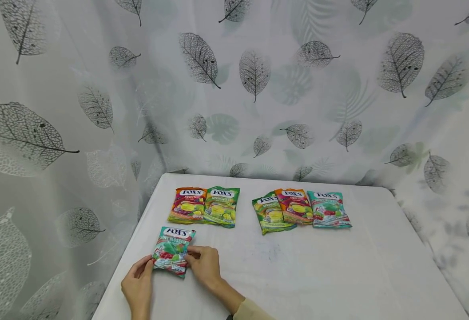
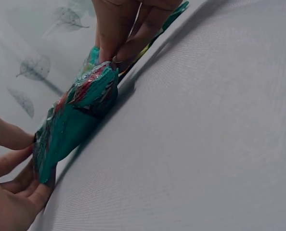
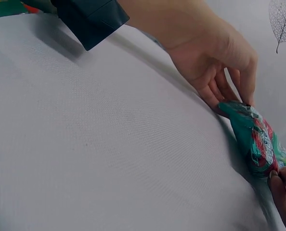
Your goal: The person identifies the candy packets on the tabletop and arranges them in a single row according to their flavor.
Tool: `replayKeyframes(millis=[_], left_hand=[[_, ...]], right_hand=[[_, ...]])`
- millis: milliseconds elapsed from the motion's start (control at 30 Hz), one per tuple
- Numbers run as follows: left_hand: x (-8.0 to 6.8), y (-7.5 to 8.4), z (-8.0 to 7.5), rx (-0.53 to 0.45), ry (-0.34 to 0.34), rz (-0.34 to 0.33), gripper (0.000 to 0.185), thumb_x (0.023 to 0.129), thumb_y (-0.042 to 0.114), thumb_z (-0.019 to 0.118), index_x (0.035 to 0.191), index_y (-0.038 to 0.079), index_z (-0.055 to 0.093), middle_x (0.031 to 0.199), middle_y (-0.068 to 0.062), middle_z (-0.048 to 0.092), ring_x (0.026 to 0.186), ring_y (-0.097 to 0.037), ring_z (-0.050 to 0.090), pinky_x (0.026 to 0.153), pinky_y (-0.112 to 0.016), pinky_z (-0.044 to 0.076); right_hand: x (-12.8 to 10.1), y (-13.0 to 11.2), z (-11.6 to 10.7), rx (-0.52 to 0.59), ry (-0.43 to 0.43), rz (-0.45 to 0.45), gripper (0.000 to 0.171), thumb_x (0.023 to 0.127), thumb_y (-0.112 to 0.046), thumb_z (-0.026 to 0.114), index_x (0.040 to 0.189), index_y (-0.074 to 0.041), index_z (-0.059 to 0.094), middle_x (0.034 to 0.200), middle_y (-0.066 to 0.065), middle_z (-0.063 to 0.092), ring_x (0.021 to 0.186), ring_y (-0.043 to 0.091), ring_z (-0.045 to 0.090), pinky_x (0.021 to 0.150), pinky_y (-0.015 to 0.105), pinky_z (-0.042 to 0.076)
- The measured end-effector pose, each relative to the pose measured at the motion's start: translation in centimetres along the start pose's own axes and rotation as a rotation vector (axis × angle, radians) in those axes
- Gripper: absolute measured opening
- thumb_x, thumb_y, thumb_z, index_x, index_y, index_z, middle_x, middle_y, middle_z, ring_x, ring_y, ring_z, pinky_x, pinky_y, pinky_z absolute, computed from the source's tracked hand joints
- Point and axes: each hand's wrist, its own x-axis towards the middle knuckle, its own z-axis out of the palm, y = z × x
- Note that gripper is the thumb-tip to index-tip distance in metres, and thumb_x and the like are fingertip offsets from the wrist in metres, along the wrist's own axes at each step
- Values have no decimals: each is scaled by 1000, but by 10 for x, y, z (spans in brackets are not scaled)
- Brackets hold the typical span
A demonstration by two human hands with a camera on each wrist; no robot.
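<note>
A teal Fox's Mint Blossom candy bag (image 1: 172, 252) is between both hands at the left front of the table, printed face up and slightly turned. My left hand (image 1: 139, 284) pinches its lower left edge between thumb and fingers. On the opposite edge, my right hand (image 1: 207, 266) pinches the bag too. The left wrist view shows the bag (image 2: 78, 113) bulging, with its teal underside facing the camera close over the cloth. In the right wrist view, the right fingertips (image 3: 278, 185) grip the crinkled side.
Behind the held bag lie an orange Fruits bag (image 1: 187, 206) and a green bag (image 1: 220, 209), side by side. Farther right, another green bag (image 1: 273, 215), an orange bag (image 1: 296, 208) and a teal bag (image 1: 329, 211) form a row. A leaf-print curtain (image 1: 274, 111) surrounds the white table (image 1: 318, 271).
</note>
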Motion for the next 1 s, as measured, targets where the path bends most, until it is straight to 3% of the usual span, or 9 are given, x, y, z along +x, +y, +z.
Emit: replayKeyframes(millis=[267,800,900,1000], left_hand=[[-1,-1,3,61,10,8,22,96,10,75,114,-3,76,112,-23,75,82,19,60,73,-2,49],[0,-1,4,150,10,-41,25,95,8,77,118,-2,75,116,-28,73,73,28,50,67,1,45],[1,0,3,186,-1,-56,26,95,9,76,119,-2,74,117,-28,72,77,18,57,65,2,43],[3,3,4,230,-14,-75,29,96,9,74,122,-3,72,121,-27,67,92,-11,69,64,3,37]], right_hand=[[-1,3,-3,64,-4,44,20,86,-3,84,106,1,80,82,-4,77,68,-3,67,58,17,56],[-3,9,-14,69,-31,74,7,88,-10,84,92,-5,82,67,-12,71,57,2,68,52,18,55],[-3,9,-18,53,-30,63,2,88,-9,83,89,-7,82,66,-13,70,56,2,67,51,18,54],[-4,8,-23,45,-36,71,3,89,-11,83,88,-8,82,66,-14,69,55,0,66,51,18,54]])
